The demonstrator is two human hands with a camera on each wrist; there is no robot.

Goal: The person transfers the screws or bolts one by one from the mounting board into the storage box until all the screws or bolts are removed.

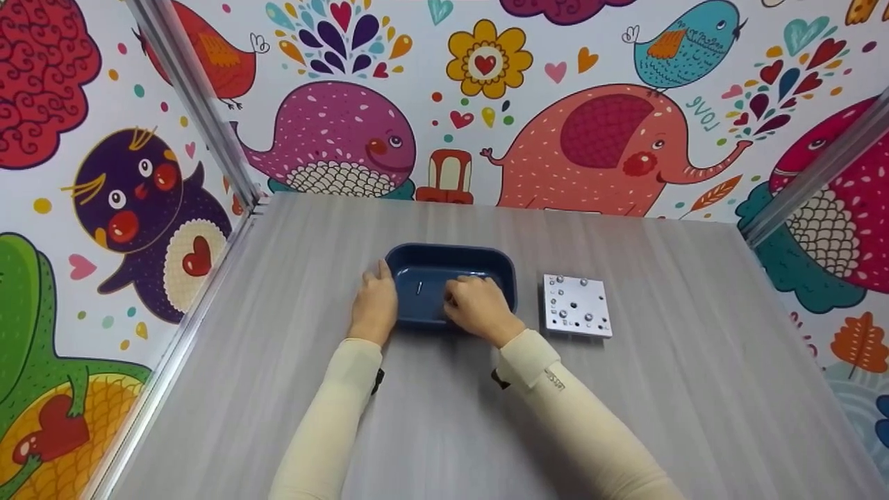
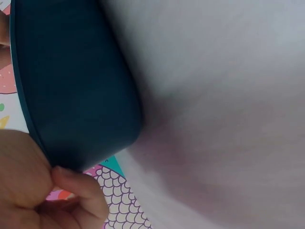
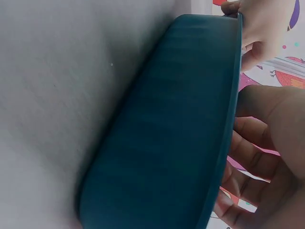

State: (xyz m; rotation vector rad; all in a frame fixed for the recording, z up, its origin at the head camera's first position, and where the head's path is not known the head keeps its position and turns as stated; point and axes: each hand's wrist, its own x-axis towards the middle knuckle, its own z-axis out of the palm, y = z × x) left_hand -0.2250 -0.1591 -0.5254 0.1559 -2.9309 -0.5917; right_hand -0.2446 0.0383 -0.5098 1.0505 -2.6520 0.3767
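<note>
A dark blue rectangular tray (image 1: 451, 253) sits on the table. My left hand (image 1: 375, 305) grips its left end, thumb and fingers at the rim; the left wrist view shows this hand (image 2: 52, 186) close against the tray's corner. Over the front rim, my right hand (image 1: 479, 305) reaches into the tray with bent fingers. In the right wrist view, the fingertips of this hand (image 3: 271, 157) are hidden behind the tray wall (image 3: 162, 129), and I cannot tell whether they hold anything. A small metal pin or screw (image 1: 419, 288) lies on the tray's floor, left of the right hand.
Right of the tray lies a square silvery metal block (image 1: 575, 305) with holes and several small screws or studs on top. The wood-grain table (image 1: 444, 430) meets patterned walls (image 1: 430, 90) at the back and sides. A metal frame post (image 1: 201, 104) stands at the left corner.
</note>
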